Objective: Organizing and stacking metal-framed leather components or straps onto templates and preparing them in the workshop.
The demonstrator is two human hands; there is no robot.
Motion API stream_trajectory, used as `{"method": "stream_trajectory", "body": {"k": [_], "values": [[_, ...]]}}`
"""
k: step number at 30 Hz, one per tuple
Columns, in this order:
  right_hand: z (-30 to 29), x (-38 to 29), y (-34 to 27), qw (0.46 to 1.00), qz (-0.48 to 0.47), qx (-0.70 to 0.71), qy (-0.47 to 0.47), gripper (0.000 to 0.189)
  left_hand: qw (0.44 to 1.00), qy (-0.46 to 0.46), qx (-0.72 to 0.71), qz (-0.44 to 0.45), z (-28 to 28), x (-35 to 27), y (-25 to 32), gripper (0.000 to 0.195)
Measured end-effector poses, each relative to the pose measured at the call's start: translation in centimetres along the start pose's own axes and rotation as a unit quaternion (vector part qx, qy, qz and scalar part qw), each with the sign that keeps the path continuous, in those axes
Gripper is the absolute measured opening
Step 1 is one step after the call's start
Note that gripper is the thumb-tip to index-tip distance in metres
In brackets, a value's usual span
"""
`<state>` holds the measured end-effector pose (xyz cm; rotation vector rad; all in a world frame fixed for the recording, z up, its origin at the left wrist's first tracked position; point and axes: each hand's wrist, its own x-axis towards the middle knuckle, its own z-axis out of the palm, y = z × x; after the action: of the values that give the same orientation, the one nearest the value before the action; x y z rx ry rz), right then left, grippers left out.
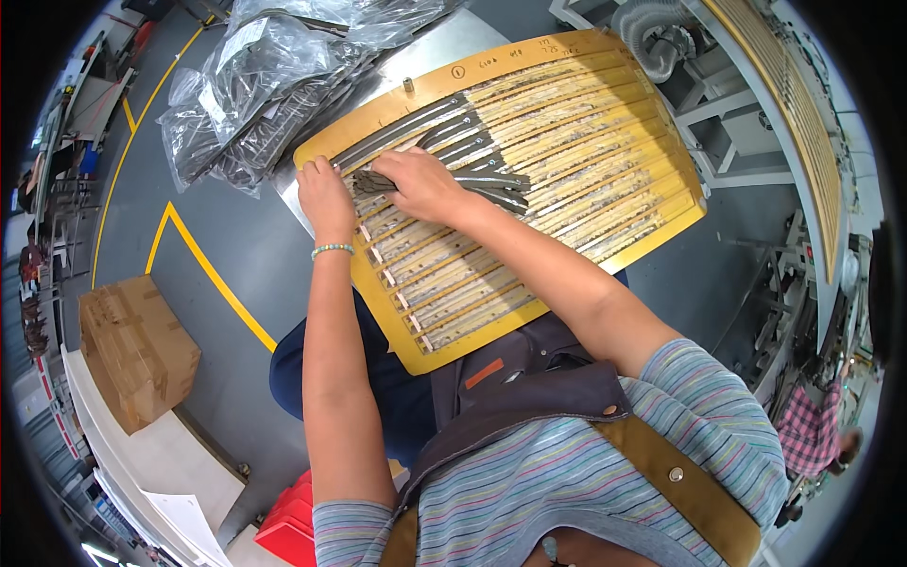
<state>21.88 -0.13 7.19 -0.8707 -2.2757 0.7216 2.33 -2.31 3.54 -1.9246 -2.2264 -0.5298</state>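
Observation:
A yellow slotted board (496, 301) lies tilted before me, with long parallel grooves across it. My right hand (421, 186) is closed around a bundle of dark strips (496, 183), which look like zipper tapes. The bundle sticks out on both sides of the fist, and its right ends fan out over the grooves. At the board's left edge, my left hand (324, 195) has its fingertips bent down at the end of a laid dark strip (397, 131). Whether those fingertips pinch the strip is hidden. More dark strips lie in the upper grooves.
Clear plastic bags of dark strips (262, 92) lie on a metal surface beyond the board's upper left. A metal peg (407, 85) stands on the board's top border. A cardboard box (138, 347) is at left, red bins (289, 521) below. Another person (811, 429) is at far right.

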Motion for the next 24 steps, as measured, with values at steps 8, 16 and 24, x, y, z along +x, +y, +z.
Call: {"method": "stream_trajectory", "body": {"k": [8,16,24], "values": [[-0.8,-0.3,-0.7,0.998,0.024,0.019,0.052,0.046,0.97,-0.007,-0.224,-0.099,-1.2,0.8,-0.3,0.007],[-4.3,0.5,-3.4,0.993,-0.04,-0.037,0.102,0.017,0.883,-0.037,-0.461,-0.084,-11.8,-6.5,8.3,0.021],[-6.0,-1.4,-22.5,0.905,-0.419,0.076,-0.024,0.027,0.271,0.015,-0.952,-0.143,-24.4,-15.1,7.1,0.046]]}}
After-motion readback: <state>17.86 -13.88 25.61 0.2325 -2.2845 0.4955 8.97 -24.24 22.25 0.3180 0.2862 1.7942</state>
